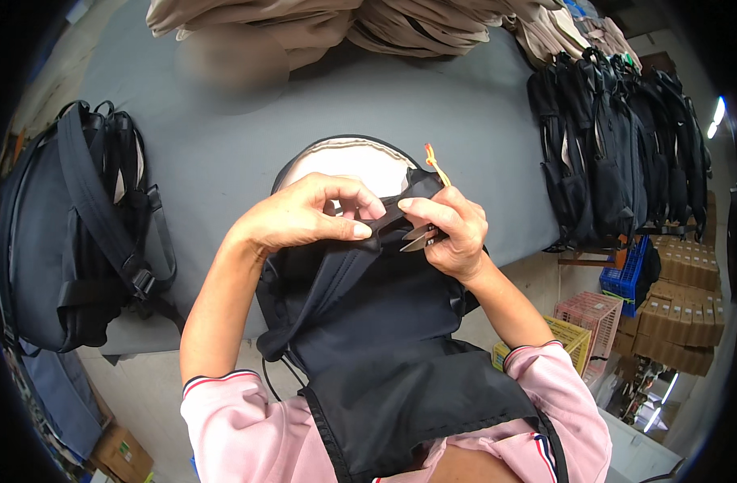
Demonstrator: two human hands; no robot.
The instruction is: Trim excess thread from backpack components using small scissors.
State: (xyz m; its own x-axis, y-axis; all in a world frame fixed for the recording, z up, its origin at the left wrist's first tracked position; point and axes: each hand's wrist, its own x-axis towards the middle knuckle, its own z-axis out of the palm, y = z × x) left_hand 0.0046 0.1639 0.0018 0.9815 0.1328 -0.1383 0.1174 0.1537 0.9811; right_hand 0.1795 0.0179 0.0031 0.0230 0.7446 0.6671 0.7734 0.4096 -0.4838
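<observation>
A black backpack (368, 286) with a pale lining lies in front of me, partly over the near edge of the grey table. My left hand (324, 211) pinches the dark fabric near the top of its strap (332, 286). Close beside it, my right hand (449, 229) grips small metal thread snips (419, 238), blades pointing toward the left. The thumb and forefinger of that hand also press on the black fabric edge (421, 187). An orange cord loop (434, 163) sticks up above the right fingers. The snips' handle is mostly hidden in the palm.
Another black backpack (78, 233) stands at the table's left end. Several black backpacks (614, 153) line the right side. Beige fabric pieces (417, 24) are piled at the far edge of the grey table (215, 137). Crates (590, 318) and cardboard boxes (683, 302) stand lower right.
</observation>
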